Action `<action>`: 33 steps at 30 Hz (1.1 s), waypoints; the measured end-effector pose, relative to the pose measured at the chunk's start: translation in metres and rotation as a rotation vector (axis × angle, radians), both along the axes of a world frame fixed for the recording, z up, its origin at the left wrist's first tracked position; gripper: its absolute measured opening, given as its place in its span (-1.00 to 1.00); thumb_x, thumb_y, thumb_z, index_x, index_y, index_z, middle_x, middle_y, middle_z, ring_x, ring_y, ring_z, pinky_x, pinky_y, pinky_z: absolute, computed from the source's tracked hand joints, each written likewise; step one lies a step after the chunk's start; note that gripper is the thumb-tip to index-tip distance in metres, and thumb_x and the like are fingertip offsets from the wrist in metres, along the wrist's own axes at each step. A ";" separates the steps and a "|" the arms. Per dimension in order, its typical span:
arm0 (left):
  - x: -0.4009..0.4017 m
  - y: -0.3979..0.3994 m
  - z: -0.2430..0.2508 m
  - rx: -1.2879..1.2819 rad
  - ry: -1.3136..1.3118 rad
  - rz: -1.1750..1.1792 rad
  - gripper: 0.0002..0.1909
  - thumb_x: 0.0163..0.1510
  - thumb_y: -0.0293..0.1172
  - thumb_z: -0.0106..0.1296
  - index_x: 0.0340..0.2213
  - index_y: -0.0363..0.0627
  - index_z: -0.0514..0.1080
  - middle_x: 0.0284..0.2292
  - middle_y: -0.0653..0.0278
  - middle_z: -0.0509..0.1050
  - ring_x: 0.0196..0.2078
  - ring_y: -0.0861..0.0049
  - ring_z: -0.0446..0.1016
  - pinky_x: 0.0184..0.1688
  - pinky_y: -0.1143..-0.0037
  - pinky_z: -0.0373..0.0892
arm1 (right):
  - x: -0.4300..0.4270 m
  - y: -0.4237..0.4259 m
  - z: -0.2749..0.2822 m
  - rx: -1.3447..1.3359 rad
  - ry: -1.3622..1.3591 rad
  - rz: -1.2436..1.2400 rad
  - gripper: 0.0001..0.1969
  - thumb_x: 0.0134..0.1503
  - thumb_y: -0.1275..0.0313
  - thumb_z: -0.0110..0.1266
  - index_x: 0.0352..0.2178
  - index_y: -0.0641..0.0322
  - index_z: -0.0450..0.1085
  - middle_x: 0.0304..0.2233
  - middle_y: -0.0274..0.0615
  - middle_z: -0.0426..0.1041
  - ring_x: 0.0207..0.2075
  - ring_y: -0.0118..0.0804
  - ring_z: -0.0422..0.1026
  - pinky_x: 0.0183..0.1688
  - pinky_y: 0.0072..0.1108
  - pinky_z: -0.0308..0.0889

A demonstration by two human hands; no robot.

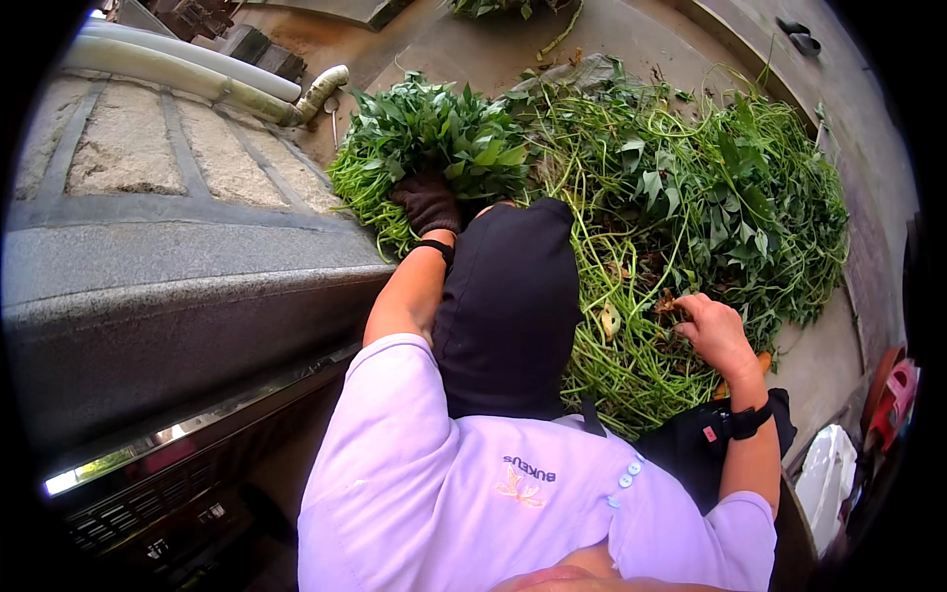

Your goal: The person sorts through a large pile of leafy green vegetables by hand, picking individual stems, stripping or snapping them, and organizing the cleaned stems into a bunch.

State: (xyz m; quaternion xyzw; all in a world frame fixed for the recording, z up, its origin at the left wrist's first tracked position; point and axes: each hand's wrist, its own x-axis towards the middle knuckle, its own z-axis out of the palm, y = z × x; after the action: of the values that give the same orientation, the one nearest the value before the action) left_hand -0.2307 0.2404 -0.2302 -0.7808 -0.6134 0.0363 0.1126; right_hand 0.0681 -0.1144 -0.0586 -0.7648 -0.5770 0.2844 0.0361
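Note:
My left hand [427, 203], in a dark knitted glove, reaches into a neat bundle of leafy sweet potato shoots [444, 133]. The leaves hide its fingertips, so its grip cannot be seen. My right hand [710, 333] is bare, with thumb and forefinger bent over a tangled heap of sweet potato vines [710, 200]. A withered brown leaf [664, 302] lies right at its fingertips; whether it is pinched is unclear. Below that hand, bare green stems [636, 377] spread between my knees. A yellowed leaf [610, 320] rests on them.
A stone ledge [222, 255] borders the left side, with pale pipes [185, 78] behind it. More greenery [503, 7] lies on the concrete floor at the top. Dark slippers [799, 37] sit far right. A white plastic bag [825, 481] and red footwear [891, 399] are at lower right.

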 end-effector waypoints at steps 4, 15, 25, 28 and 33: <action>0.023 -0.007 -0.024 -0.069 0.120 -0.062 -0.43 0.14 -0.25 -0.17 0.15 -0.22 0.15 0.12 -0.08 0.23 0.15 -0.08 0.19 0.09 -0.23 0.00 | 0.003 -0.026 0.000 -0.078 -0.017 -0.101 -0.68 -0.04 0.34 0.15 -0.19 0.05 0.43 -0.30 -0.12 0.47 -0.22 -0.02 0.44 -0.17 -0.30 0.34; -0.028 -0.063 0.101 -0.187 -0.124 -0.313 -0.71 0.05 -0.25 -0.14 -0.25 0.00 0.49 -0.28 0.07 0.49 -0.20 0.13 0.44 -0.15 0.15 0.34 | 0.011 -0.099 0.090 0.277 -0.040 -0.263 -0.70 -0.05 0.48 0.11 -0.21 0.17 0.42 -0.40 -0.16 0.48 -0.42 -0.16 0.47 -0.34 -0.46 0.35; -0.141 -0.148 0.390 1.196 -0.568 -0.692 -0.65 0.04 -0.22 0.16 -0.16 -0.08 0.42 -0.20 0.19 0.47 -0.04 0.14 0.36 0.03 0.21 0.25 | 0.098 -0.211 0.119 0.355 0.275 -0.706 -0.72 0.01 0.47 0.03 -0.21 0.28 0.42 -0.54 -0.35 0.39 -0.62 -0.62 0.30 -0.60 -0.76 0.18; -0.169 -0.158 0.414 1.322 -0.355 -0.531 -0.55 0.01 -0.20 0.17 -0.08 -0.08 0.38 -0.16 0.14 0.46 -0.01 0.08 0.34 0.08 0.16 0.21 | 0.098 -0.218 0.072 0.260 0.336 -0.703 -0.72 -0.01 0.51 0.05 -0.20 0.31 0.42 -0.52 -0.33 0.41 -0.63 -0.58 0.33 -0.62 -0.71 0.23; -0.152 -0.154 0.419 1.195 -0.278 -0.372 -0.30 -0.17 -0.13 0.27 -0.01 -0.12 0.29 -0.02 -0.08 0.32 0.06 -0.06 0.25 0.11 0.07 0.16 | 0.079 -0.239 0.066 -0.287 0.375 -0.661 -0.72 -0.04 0.55 0.10 -0.22 0.39 0.43 -0.61 -0.23 0.44 -0.70 -0.44 0.38 -0.69 -0.62 0.24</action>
State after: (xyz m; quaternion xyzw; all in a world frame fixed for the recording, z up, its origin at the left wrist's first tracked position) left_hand -0.3829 0.0861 0.1889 -0.6742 -0.3909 -0.4336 0.4524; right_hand 0.1468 -0.3532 0.0077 -0.8412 -0.2378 0.4697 0.1229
